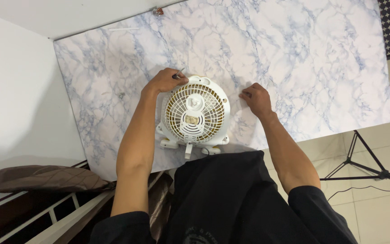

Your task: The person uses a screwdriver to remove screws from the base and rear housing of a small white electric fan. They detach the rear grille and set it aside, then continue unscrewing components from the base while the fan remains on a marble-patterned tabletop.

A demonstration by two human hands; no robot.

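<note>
My left hand (165, 80) grips a screwdriver (178, 73) at the fan (195, 115) rim (right hand (254, 98) pinched on the counter (321, 68)); I judge the tip could slip.

Bright, even overhead light, soft shadows on the marble table (321, 68), sharp focus, slight wide-angle edge stretch.

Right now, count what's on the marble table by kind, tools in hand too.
White fan, lying flat: 1
Thin metal tool in the left hand: 1
Small reddish object at the far edge: 1
Total: 3
</note>
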